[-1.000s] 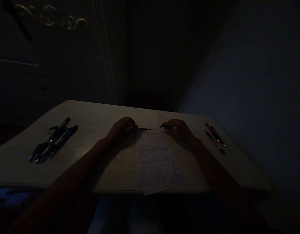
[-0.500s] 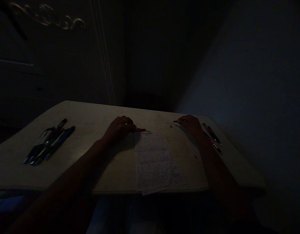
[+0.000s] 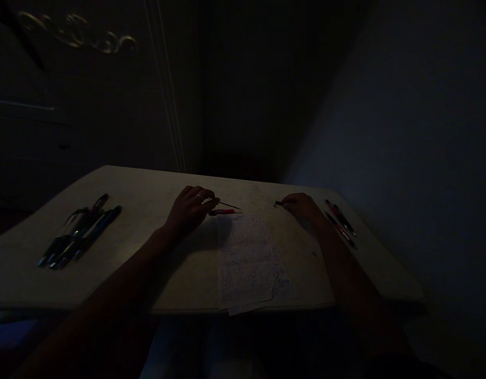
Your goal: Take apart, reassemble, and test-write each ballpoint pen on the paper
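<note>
My left hand (image 3: 191,207), closed in a pinch, holds a thin dark rod (image 3: 229,205) that looks like a pen refill, its end pointing right. Just below those fingers a red pen barrel (image 3: 225,212) with a dark end lies at the top edge of the scribbled paper sheets (image 3: 246,263). Across the table my right hand (image 3: 301,205) pinches a small dark pen part (image 3: 279,203), held low over the surface. A tiny piece (image 3: 275,206) lies close to its tip. Dim light hides finer detail.
Several pens (image 3: 79,229) lie bunched on the left of the pale table (image 3: 179,284). More pens (image 3: 341,221) rest near the right edge, beside my right forearm. A small dark bit (image 3: 314,253) lies right of the paper. A wall (image 3: 385,131) borders the right side.
My left hand has lifted slightly with the thin rod, which now sits apart from the red barrel on the table. My right hand has shifted a little left and down, toward the tiny piece.
</note>
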Demonstrator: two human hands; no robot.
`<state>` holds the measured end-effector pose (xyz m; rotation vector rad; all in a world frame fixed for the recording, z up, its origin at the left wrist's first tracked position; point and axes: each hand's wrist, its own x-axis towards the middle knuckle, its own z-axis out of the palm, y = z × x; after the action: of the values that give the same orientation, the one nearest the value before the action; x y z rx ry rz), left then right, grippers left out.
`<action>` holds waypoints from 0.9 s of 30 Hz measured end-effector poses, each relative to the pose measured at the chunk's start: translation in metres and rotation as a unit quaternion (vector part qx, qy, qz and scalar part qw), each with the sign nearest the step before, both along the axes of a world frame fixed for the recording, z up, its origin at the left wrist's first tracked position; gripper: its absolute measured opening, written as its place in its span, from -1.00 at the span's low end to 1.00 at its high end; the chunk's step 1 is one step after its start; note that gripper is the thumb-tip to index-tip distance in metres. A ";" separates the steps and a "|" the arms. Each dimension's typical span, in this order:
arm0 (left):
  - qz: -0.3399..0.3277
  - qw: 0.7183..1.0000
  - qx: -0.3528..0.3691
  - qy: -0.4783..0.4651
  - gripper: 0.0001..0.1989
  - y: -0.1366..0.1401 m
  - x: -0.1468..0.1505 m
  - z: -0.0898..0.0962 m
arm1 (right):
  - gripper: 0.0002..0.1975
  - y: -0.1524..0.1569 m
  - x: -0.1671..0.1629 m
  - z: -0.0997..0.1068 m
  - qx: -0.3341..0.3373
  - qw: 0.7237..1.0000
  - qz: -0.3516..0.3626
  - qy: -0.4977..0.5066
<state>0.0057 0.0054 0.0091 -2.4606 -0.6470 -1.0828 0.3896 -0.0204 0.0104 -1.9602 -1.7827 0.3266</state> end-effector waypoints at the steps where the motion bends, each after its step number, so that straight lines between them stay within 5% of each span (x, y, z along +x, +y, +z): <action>1: 0.003 1.000 -0.009 -0.001 -0.77 0.000 -0.001 -0.001 | -0.83 0.000 0.000 0.001 0.001 1.000 0.003 0.002; 7: 0.012 0.999 -0.033 -0.009 -0.77 0.001 0.000 -0.005 | -0.82 0.000 0.000 0.004 -0.012 1.000 0.005 0.001; 20: -0.005 0.977 -0.207 0.061 -0.76 0.000 0.018 -0.021 | -0.79 0.002 -0.007 0.001 0.022 1.000 0.017 -0.009; 27: -0.012 0.966 -0.252 -0.050 -0.77 0.004 0.016 -0.022 | -0.70 0.004 -0.007 -0.003 0.068 0.996 -0.041 0.038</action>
<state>0.0221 0.0097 -0.0125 -2.8527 -1.0360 -1.1735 0.3828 -0.0159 0.0074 -1.8943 -1.6278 0.2431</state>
